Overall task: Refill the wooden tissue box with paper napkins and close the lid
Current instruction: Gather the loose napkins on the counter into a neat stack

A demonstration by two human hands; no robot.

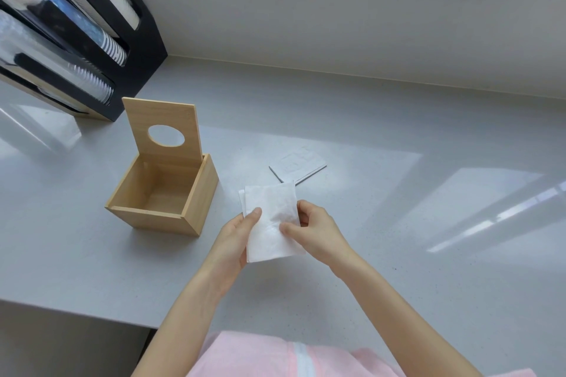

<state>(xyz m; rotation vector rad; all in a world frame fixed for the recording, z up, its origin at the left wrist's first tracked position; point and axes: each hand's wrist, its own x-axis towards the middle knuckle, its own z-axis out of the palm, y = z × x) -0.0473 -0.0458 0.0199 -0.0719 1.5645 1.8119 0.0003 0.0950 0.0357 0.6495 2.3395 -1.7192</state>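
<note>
The wooden tissue box [196,205] stands on the grey counter, left of centre, and its inside looks bare. Its lid [180,119], with a round hole, is swung up and stands upright at the back. A folded white paper napkin [271,217] is held above the counter, just right of the box. My left hand [235,239] pinches the napkin's left edge with the thumb on top. My right hand [315,232] grips its right edge. A low stack of more napkins [298,167] lies flat on the counter behind my hands.
A black cup dispenser [144,49] with stacked cups in its slots stands at the back left, behind the box. The grey counter [428,223] runs to the wall at the back; its front edge drops off at the lower left.
</note>
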